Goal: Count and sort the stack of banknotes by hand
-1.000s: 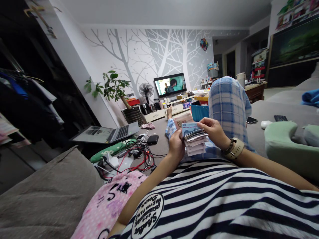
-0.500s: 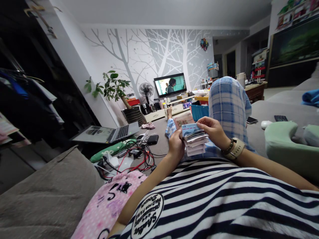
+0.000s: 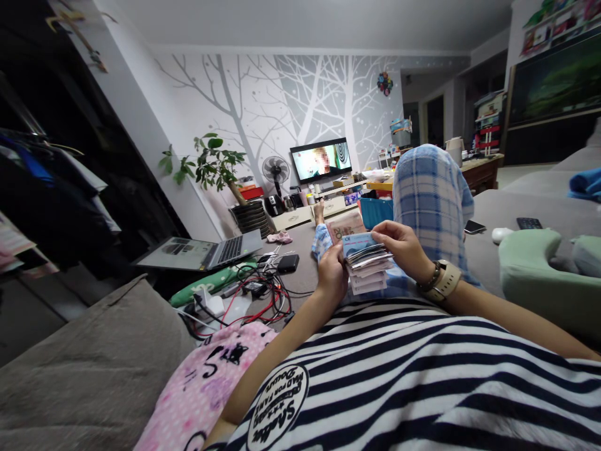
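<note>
My left hand [image 3: 332, 268] is closed round the left edge of a stepped stack of banknotes [image 3: 369, 270], above my lap. At its top lies a blue banknote [image 3: 357, 242]. The pinched fingers of my right hand [image 3: 399, 243] hold that note's upper right corner. Behind it a reddish-brown banknote [image 3: 348, 224] with a printed 20 stands out past the stack. Whitish layered edges hang below, and I cannot make out what each layer is.
To the left are an open laptop [image 3: 206, 250], tangled cables [image 3: 263, 294] and a black box-shaped device [image 3: 288, 264]. My raised knee [image 3: 427, 181] in plaid trousers rises beyond my right hand. A green cushion [image 3: 539, 269], white mouse [image 3: 501, 235] and phone [image 3: 474, 227] lie on the right.
Both hands and the stack keep nearly the same position. The picture on the television has switched to another scene.
</note>
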`<state>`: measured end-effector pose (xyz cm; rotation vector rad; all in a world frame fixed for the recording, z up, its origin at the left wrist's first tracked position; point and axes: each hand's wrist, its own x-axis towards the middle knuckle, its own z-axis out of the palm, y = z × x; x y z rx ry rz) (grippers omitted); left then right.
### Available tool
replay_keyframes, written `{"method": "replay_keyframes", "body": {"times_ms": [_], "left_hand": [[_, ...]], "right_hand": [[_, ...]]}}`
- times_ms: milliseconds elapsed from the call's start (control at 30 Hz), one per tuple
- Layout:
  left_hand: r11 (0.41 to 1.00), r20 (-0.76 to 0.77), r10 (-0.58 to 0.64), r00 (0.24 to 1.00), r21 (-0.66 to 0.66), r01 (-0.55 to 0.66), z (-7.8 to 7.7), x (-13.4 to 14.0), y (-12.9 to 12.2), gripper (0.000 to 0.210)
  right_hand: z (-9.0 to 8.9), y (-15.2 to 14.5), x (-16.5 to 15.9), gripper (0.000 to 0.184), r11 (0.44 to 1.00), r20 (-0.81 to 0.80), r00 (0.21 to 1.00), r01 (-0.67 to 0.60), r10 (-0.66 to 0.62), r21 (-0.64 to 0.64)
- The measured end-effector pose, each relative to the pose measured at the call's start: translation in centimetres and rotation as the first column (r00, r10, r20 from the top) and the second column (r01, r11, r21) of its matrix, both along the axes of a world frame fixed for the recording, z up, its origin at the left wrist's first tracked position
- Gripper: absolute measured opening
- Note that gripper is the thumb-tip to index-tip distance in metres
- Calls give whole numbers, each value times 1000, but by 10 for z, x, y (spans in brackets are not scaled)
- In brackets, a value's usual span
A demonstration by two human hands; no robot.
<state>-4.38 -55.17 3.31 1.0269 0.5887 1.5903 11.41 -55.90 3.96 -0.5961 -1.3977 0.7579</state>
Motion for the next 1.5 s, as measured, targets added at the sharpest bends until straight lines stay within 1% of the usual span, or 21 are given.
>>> {"method": "replay_keyframes", "body": {"times_ms": [200,433,667,833,967,1033,1167,1367,1500], "left_hand": [[1000,1,-1,1000,27,1,1,0,-1,10],[999,-15,16,1000,30,-16,4,1,-6,11],[999,-32,40,999,-9,-41,10,2,-13,13],[999,7,20,1000,-34,-20,9,3,-10,8],[999,80,9,997,-39,-6,5,3,-3,11],[999,91,8,996,-37,-5,4,3,-1,13],[999,77,-20,997,-38,23,1,2,1,17],[994,44,-109,993,4,109,-1,0,-2,27],[992,9,-122,992,10,122,-2,-1,-3,28]], "right_hand": [[1,-2,-1,35,1000,-30,999,-13,13,-7],[2,-3,-1,37,1000,-5,1000,-10,9,-5],[2,-3,-2,38,1000,-4,1000,2,-2,-3],[2,-4,-1,41,1000,11,1000,16,-16,8],[4,-7,-1,49,1000,16,1000,5,-5,31],[5,-9,-1,52,999,24,1000,-14,13,40],[4,-7,-2,48,999,31,999,-14,13,31],[0,6,-1,53,999,-15,999,36,-36,-32],[-3,11,1,52,997,-2,1000,3,-3,-82]]}}
